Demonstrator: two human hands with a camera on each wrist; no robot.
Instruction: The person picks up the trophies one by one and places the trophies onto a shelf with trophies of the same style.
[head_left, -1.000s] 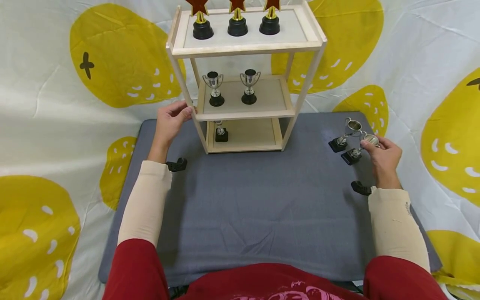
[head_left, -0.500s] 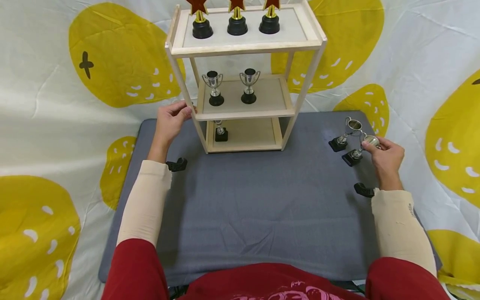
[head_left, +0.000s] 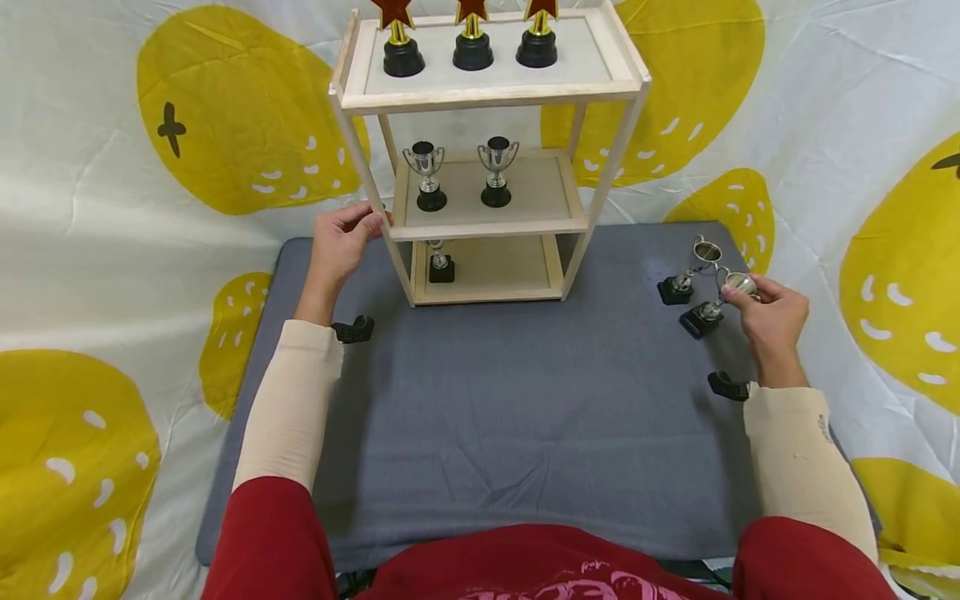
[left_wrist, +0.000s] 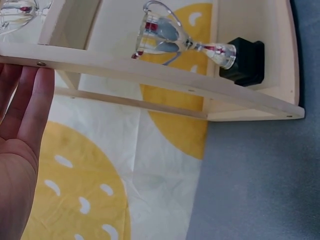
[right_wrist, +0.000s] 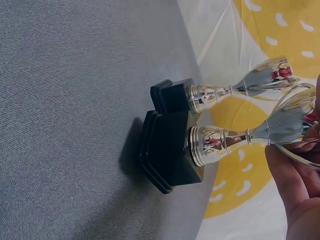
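My right hand (head_left: 776,319) pinches a silver trophy cup (right_wrist: 212,142) by its bowl and handle. Its square black base (right_wrist: 170,150) is close over the grey cloth and casts a shadow there. Right beside it, a second silver trophy (head_left: 677,289) stands on the cloth. At the left, my left hand (head_left: 339,246) grips the front left post of a pale wooden three-tier shelf (head_left: 487,229) at middle-tier height; fingertips (left_wrist: 42,82) show against the post in the left wrist view. On the bottom tier sits a small silver trophy (left_wrist: 200,47) with a black base.
Two silver cups, one left (head_left: 426,175) and one right (head_left: 497,171), stand on the middle tier. Three star trophies on black bases, including the middle one (head_left: 472,52), line the top tier. A grey-covered table (head_left: 525,417) lies under everything, with patterned fabric (head_left: 247,108) behind.
My right hand has shifted slightly right and toward me, and the held trophy's base has edged the same way toward me. The left hand stays on the shelf post.
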